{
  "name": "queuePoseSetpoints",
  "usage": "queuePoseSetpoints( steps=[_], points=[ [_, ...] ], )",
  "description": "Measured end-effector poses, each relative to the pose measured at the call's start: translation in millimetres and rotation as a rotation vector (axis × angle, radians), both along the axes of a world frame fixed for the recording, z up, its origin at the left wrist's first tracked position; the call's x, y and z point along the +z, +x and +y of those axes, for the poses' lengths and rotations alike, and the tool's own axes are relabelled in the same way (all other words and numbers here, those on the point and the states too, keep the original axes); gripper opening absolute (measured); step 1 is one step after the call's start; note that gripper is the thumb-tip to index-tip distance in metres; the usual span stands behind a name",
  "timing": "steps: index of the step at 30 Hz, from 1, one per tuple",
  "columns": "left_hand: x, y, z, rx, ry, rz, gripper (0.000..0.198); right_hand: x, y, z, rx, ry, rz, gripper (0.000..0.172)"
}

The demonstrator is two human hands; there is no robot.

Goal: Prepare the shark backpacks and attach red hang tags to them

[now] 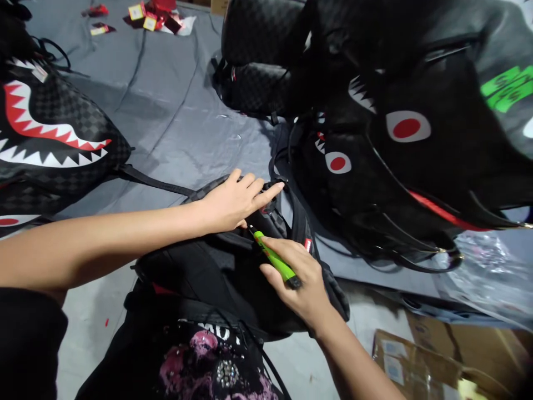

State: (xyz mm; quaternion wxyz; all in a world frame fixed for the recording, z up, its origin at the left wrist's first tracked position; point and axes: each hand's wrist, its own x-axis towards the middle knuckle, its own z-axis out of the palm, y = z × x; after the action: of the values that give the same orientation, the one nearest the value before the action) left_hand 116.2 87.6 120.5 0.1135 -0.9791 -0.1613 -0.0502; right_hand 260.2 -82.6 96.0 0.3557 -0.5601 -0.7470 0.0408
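Observation:
A black checkered backpack point(233, 272) lies in front of me, partly over my lap at the table edge. My left hand point(233, 203) rests across its upper part, fingers bent over the fabric and the index finger stretched to the right. The left thumb shows below the palm, near the tool's tip; what it presses is hidden. In my right hand point(297, 272) is a bright green pen-shaped tool point(272, 255) with a black end. Its dark, narrow tip points up and left at the backpack, close under my left hand. Whether the tip touches the fabric I cannot tell.
Black backpacks with red-and-white eyes point(408, 128) stand at the right. Another with a shark mouth point(54, 128) lies left. Red tags point(160, 14) lie at the back of the grey-covered table point(175, 105). Clear plastic point(487, 266) and a cardboard box point(416, 361) are lower right.

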Motion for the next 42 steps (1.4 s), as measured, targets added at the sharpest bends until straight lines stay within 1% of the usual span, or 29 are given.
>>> queuePoseSetpoints(
  steps=[4,6,9,12,14,18,22,26,32,36,39,42],
  points=[
    [-2.1,1,3,0.008,-0.036,-0.024,0.102,19.6,5,9,-0.001,-0.151,0.024,0.024],
    [-3.5,3,4,0.014,-0.056,-0.038,0.099,27.1,7,18,0.023,-0.247,0.02,0.021],
    [-4.9,6,5,0.032,-0.076,-0.047,0.096,34.9,9,26,0.043,-0.342,-0.102,0.019],
    [-6.2,8,6,0.048,-0.101,-0.054,0.096,37.4,9,25,0.006,-0.306,-0.316,0.02],
    [-7.6,10,7,0.05,-0.128,-0.065,0.098,36.6,9,21,-0.004,-0.265,-0.381,0.022],
    [-11.6,12,9,0.058,-0.165,-0.1,0.106,33.8,10,18,0.008,-0.258,-0.374,0.023],
    [-14.0,12,11,0.049,-0.189,-0.126,0.111,32.0,11,21,0.017,-0.279,-0.323,0.023],
    [-13.8,11,11,0.052,-0.195,-0.129,0.108,29.6,10,25,0.014,-0.297,-0.251,0.024],
    [-13.9,13,12,0.053,-0.21,-0.134,0.103,26.9,1,30,0.012,-0.266,-0.324,0.026],
    [-16.7,13,13,0.05,-0.233,-0.161,0.102,29.5,-3,33,0.011,-0.302,-0.386,0.025],
    [-19.4,13,14,0.04,-0.221,-0.167,0.099,29.1,-4,33,-0.018,-0.285,-0.374,0.023],
    [-21.2,13,14,0.027,-0.219,-0.184,0.096,26.5,-6,34,-0.018,-0.287,-0.335,0.023]
  ],
)
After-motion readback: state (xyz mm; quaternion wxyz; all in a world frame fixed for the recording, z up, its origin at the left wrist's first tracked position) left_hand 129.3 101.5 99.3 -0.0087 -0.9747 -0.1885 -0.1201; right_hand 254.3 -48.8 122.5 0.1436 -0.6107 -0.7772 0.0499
